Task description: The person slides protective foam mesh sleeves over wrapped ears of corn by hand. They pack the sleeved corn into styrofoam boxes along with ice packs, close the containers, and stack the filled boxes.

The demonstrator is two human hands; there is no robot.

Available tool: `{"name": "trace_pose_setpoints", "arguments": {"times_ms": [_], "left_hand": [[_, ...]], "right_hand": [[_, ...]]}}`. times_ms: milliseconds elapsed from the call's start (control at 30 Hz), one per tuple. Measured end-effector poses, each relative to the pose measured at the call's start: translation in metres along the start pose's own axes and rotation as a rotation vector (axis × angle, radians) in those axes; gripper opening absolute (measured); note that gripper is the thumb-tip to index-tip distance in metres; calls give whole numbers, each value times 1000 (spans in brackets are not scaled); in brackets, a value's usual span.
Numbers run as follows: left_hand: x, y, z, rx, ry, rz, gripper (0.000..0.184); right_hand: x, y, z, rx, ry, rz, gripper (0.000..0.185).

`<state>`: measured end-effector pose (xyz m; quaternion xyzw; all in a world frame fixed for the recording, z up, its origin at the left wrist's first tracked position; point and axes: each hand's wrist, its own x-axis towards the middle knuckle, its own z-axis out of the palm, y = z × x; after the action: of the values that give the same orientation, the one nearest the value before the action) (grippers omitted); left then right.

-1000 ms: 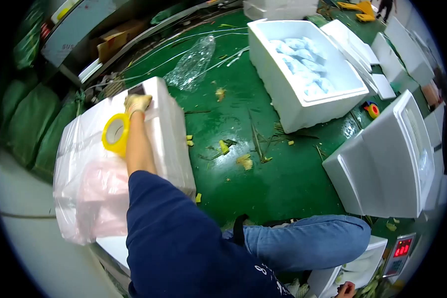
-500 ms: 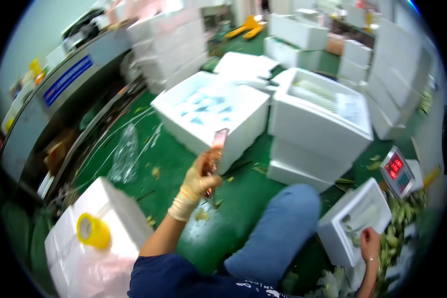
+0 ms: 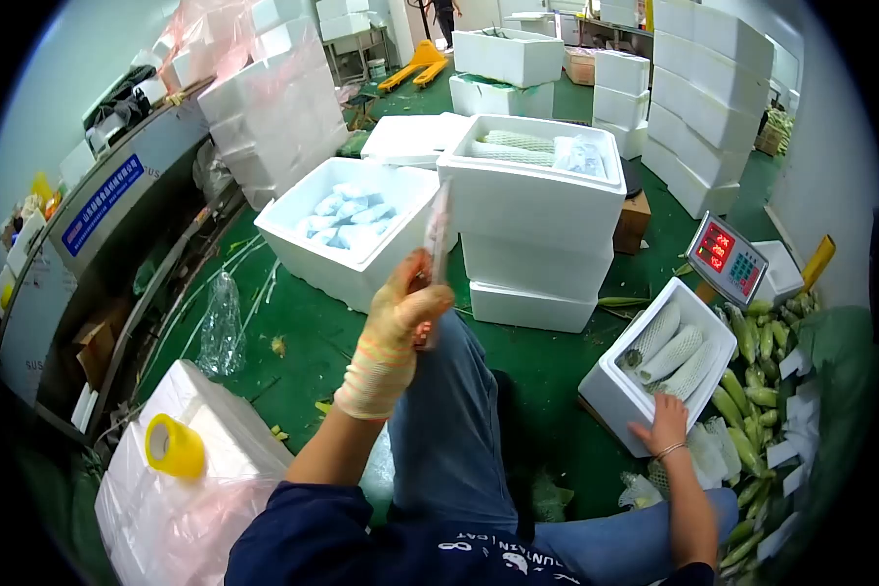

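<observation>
My left hand (image 3: 391, 327), in a pale glove, is raised in front of me with its fingers wrapped round a flat, reddish slim object (image 3: 438, 234), blurred at its upper end. My right hand (image 3: 666, 422) is bare, with fingers apart, at the near edge of a small white foam box (image 3: 610, 405). Inside that box lie several green vegetables in white foam nets (image 3: 672, 354). A scale (image 3: 728, 260) with red digits stands just behind the box. At the lower left, a yellow tape roll (image 3: 174, 446) rests on a plastic-wrapped white box (image 3: 132, 488).
An open foam box (image 3: 308, 262) holds blue-white packs. Beside it stand stacked boxes (image 3: 532, 210) with netted vegetables on top. Loose green vegetables (image 3: 747, 391) lie at the right. Tall box stacks (image 3: 708, 107), a yellow pallet jack (image 3: 418, 64) and a person (image 3: 445, 18) are farther back.
My view has swung up and right. My left hand has left the wrapped box and risen with the flat object. My right hand now shows fully at the small box's edge.
</observation>
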<state>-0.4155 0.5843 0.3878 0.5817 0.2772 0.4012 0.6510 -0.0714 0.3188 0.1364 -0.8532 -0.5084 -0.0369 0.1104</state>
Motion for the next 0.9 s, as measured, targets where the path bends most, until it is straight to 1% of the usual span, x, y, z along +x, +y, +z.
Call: {"name": "trace_pose_setpoints", "arguments": {"times_ms": [33, 67, 100, 133, 167, 200, 233, 300, 333, 367, 400, 433, 467, 500, 567, 600, 633, 667, 700, 733, 767, 800, 833, 900], "left_hand": [[5, 0, 11, 95, -4, 44, 60], [6, 5, 29, 81, -10, 66, 65], [18, 1, 40, 96, -89, 65, 66], [32, -13, 52, 46, -133, 81, 69], [48, -31, 62, 6, -221, 43, 83], [57, -35, 75, 35, -298, -16, 86], [66, -41, 87, 61, -390, -85, 89], [97, -112, 97, 291, -425, 303, 93], [103, -110, 96, 332, -554, 150, 96], [107, -132, 100, 270, -585, 2, 96], [115, -128, 104, 224, -637, -122, 97], [117, -124, 109, 149, -702, -270, 97], [116, -128, 106, 309, -787, -268, 96], [126, -129, 104, 473, -861, -194, 96], [129, -133, 99, 661, -889, -129, 93], [131, -135, 99, 473, -855, -351, 93], [134, -137, 101, 289, -791, -565, 92], [137, -134, 103, 267, -750, -588, 92], [141, -138, 101, 330, -728, -626, 92], [138, -138, 110, 296, -716, -707, 91], [139, -138, 111, 256, -707, -792, 90], [133, -153, 103, 259, -666, -774, 83], [129, -159, 102, 256, -676, -787, 83], [126, -159, 100, 264, -594, -865, 74]], "right_hand": [[2, -5, 4, -3, 93, -4, 64], [1, 0, 14, 0, 92, 17, 58], [2, 5, 21, 4, 93, 43, 53], [8, 5, 20, -4, 84, 49, 53], [9, 2, 18, -16, 95, 61, 48], [5, -2, 17, -25, 97, 83, 44], [3, -7, 14, -31, 67, 119, 44], [7, -11, 3, -17, 46, 103, 42], [9, -9, 7, -11, 85, 76, 42], [13, -7, 9, -32, 82, 57, 43], [9, -7, 7, -48, 52, 63, 44], [8, -4, 12, -39, 135, 9, 48], [7, -9, 1, -25, 67, 72, 54], [9, -7, -3, 26, 48, 91, 60], [20, -16, -21, 85, -72, 127, 73], [25, -25, -29, 151, -30, 162, 73], [28, -39, -36, 240, 14, 176, 69], [33, -56, -47, 278, -65, 163, 65], [39, -79, -60, 294, -62, 110, 54], [36, -92, -67, 341, -109, 84, 48], [39, -113, -74, 436, -128, 112, 41], [37, -132, -75, 538, -213, 182, 36], [31, -146, -72, 583, -305, 192, 34], [23, -177, -78, 613, -412, 172, 31]]}}
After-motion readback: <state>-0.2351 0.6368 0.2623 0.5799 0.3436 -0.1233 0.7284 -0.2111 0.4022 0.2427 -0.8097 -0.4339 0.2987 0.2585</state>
